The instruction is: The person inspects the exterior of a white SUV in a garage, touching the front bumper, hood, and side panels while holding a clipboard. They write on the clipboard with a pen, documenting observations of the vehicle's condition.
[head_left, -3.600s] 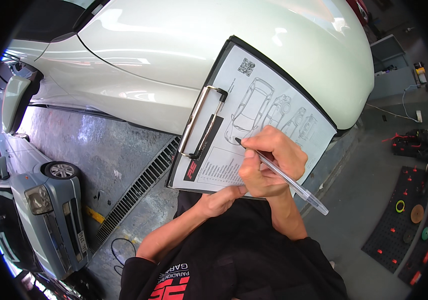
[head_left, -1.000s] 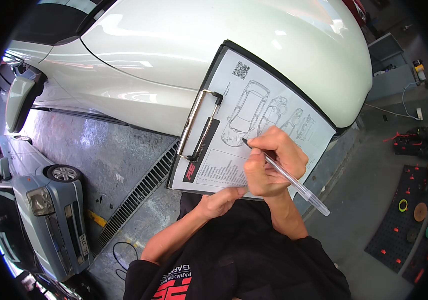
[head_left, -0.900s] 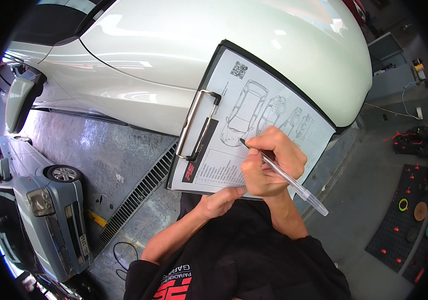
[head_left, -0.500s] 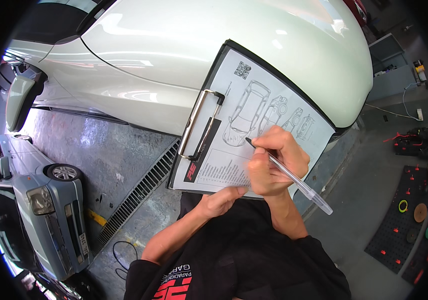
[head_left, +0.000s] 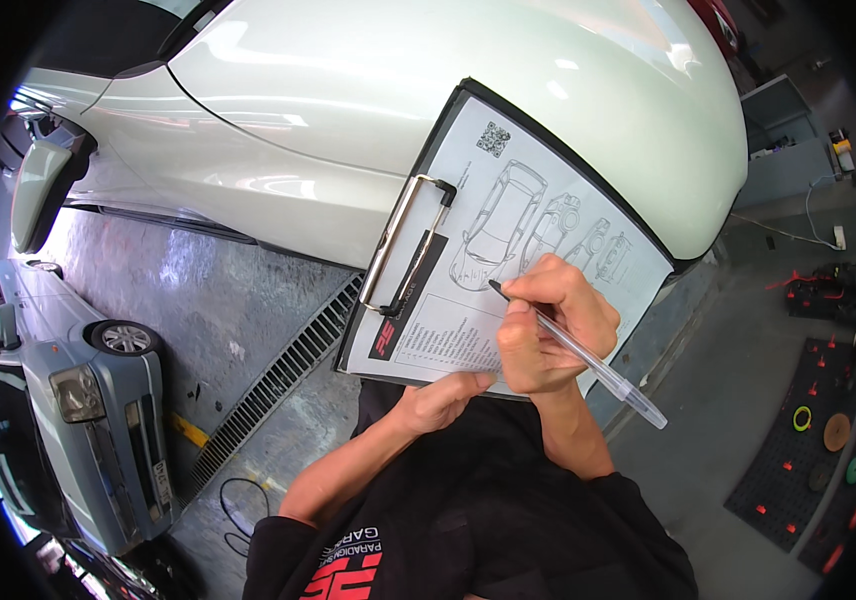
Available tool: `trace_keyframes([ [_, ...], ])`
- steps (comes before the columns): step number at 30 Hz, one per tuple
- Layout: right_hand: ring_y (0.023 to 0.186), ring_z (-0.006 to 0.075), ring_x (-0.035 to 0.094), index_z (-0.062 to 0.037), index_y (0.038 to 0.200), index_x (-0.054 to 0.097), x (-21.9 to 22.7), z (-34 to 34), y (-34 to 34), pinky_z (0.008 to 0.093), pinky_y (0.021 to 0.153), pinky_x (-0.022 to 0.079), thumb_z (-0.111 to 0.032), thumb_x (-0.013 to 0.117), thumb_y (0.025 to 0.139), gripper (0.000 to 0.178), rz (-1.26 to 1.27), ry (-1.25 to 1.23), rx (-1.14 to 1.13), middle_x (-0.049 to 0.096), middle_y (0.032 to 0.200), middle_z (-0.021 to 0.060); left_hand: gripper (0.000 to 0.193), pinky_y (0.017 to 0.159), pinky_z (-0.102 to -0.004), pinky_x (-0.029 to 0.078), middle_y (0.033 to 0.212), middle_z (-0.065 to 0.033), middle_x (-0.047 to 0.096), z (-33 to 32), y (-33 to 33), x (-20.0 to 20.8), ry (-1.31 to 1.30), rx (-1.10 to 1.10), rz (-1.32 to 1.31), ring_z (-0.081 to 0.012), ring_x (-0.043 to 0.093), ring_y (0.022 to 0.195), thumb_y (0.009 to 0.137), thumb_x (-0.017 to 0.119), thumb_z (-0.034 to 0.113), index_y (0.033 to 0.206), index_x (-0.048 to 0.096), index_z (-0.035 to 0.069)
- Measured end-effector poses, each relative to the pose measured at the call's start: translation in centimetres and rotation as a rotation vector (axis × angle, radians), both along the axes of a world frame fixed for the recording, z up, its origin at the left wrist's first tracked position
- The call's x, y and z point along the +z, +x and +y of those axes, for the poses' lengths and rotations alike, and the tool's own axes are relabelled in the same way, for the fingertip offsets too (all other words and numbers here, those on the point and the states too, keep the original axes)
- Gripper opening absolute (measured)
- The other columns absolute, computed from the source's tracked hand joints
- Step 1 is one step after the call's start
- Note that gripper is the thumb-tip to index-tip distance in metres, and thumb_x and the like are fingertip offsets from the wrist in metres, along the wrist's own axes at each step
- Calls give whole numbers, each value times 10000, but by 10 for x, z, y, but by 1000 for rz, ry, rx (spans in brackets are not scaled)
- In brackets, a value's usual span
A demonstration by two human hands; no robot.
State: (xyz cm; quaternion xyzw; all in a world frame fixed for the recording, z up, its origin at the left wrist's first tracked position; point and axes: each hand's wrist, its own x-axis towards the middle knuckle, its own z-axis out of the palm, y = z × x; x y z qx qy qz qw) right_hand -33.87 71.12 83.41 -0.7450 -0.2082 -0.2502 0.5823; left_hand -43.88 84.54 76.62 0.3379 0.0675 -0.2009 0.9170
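Observation:
A black clipboard [head_left: 566, 143] with a metal clip [head_left: 398, 243] lies tilted before me, its far side against or just over the white car's body. Under the clip is a printed sheet [head_left: 453, 190] with line drawings of a car and a block of listed text. My left hand [head_left: 448, 398] grips the clipboard's near edge, thumb on top, its other fingers hidden beneath. In my right hand [head_left: 558, 335] is a clear pen [head_left: 598, 370], pinched near its dark tip. The tip is at the paper beside the largest car drawing; whether it touches, I cannot tell.
The white car [head_left: 288, 130] fills the far side. A silver-blue car [head_left: 98, 420] stands at left, past a floor drain grate [head_left: 278, 375]. At right are a black perforated board [head_left: 778, 470] with round pads, a black and red item [head_left: 828, 295] and a grey cabinet [head_left: 798, 165].
The pen tip has shifted slightly left on the sheet. The clipboard sits a touch farther right in view. Both hands keep their hold.

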Motion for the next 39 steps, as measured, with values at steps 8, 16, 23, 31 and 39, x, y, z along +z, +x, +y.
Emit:
trace_keyframes([
  [8,449,117,462,-3,802,635,2,6,0,259,418,365,20,617,664,141,-7,-50,-8,561,609,54,225,695,-295,443,959,-52,637,2,0,-2,46,5,-42,-143,558,825,895,559,0,1095,657,-30],
  [16,494,73,417,58,853,641,1,9,0,228,442,287,34,593,720,143,-49,-49,26,604,656,79,204,679,-291,439,937,-49,632,6,-3,-4,76,-22,-43,-145,557,807,884,556,0,1060,655,-29],
  [23,494,70,403,57,839,635,2,10,-1,228,444,277,38,584,708,142,-36,-43,36,581,640,70,195,630,-284,422,900,-47,623,6,-3,0,58,-3,-25,-134,542,752,872,565,-3,1044,652,-26],
  [31,495,68,390,56,837,637,1,12,-5,229,444,269,46,578,705,145,-48,-35,24,576,636,64,181,623,-276,410,892,-40,617,8,-6,1,49,-9,-13,-127,533,748,870,583,4,1037,652,-11],
  [39,499,85,452,39,841,633,-2,7,-5,233,445,346,38,597,741,106,10,195,51,583,632,64,244,719,-278,439,982,-48,659,0,-9,4,4,47,45,-131,573,854,890,610,-17,1129,659,-23],
])
